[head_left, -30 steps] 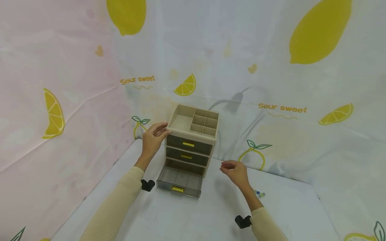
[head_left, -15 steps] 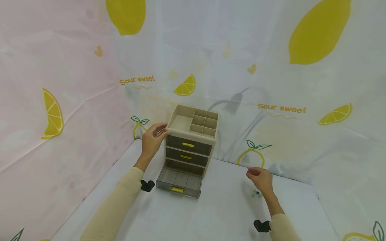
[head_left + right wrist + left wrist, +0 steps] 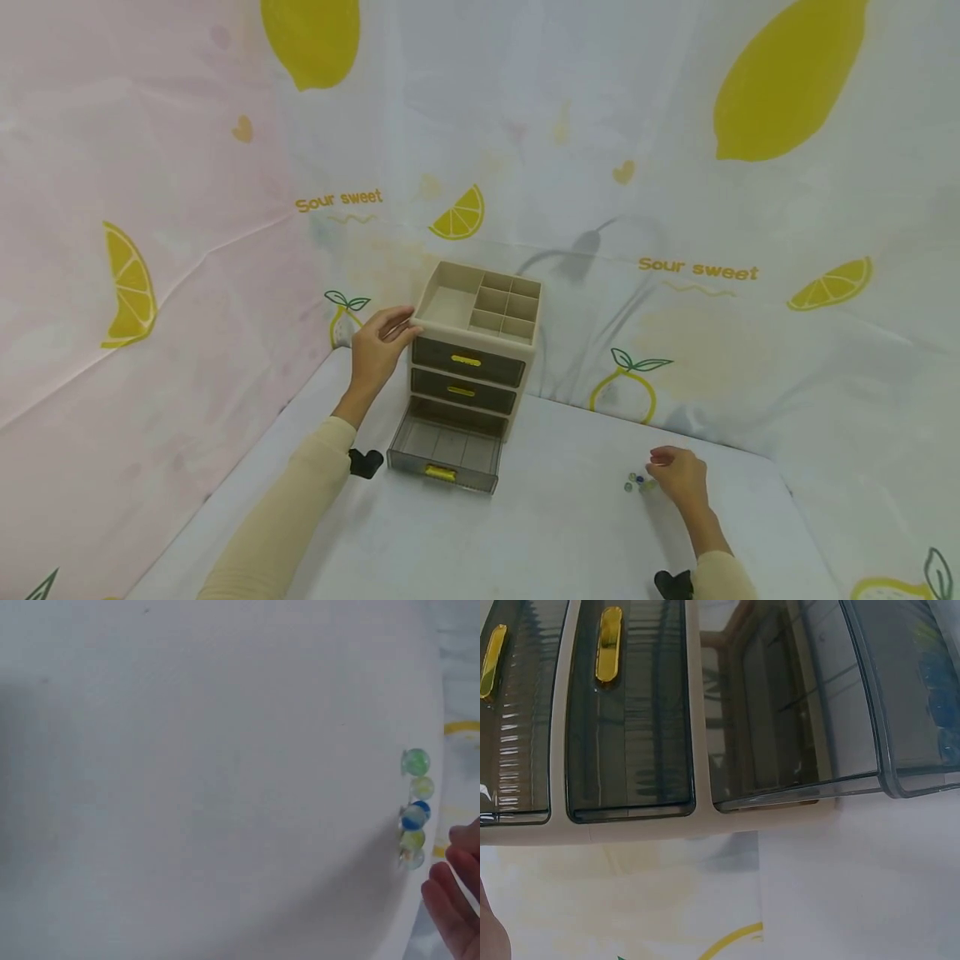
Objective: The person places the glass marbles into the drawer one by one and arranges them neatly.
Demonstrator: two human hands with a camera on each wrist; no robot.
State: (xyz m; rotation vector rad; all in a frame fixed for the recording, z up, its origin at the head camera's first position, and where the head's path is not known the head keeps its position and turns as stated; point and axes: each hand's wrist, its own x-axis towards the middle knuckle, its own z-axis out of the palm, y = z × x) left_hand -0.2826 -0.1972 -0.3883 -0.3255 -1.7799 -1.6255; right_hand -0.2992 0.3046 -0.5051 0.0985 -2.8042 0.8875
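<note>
My left hand [image 3: 375,350] grips the upper left front corner of a beige desktop drawer organizer [image 3: 480,337], thumb on the front and fingers along the side. The organizer's top is a divided tray; below sit smoky drawers with yellow handles. Its bottom drawer [image 3: 468,478] is pulled out, and no contents show in it. On the right, my right hand [image 3: 684,479] hovers just beside several small glass marbles [image 3: 639,481], fingers loosely bent, with nothing seen between them. In the right wrist view, green, yellow and blue marbles [image 3: 414,817] lie close together near the fingertips.
The white tabletop [image 3: 555,533] runs back to hanging cloth [image 3: 495,125] printed with lemons. A lamp-like shadow falls on the back cloth. Black pieces [image 3: 366,463] stick out by both wrists.
My right hand has travelled right and slightly toward me, away from the organizer to beside the marbles. The left hand keeps its grip on the corner, and the drawer stays pulled out.
</note>
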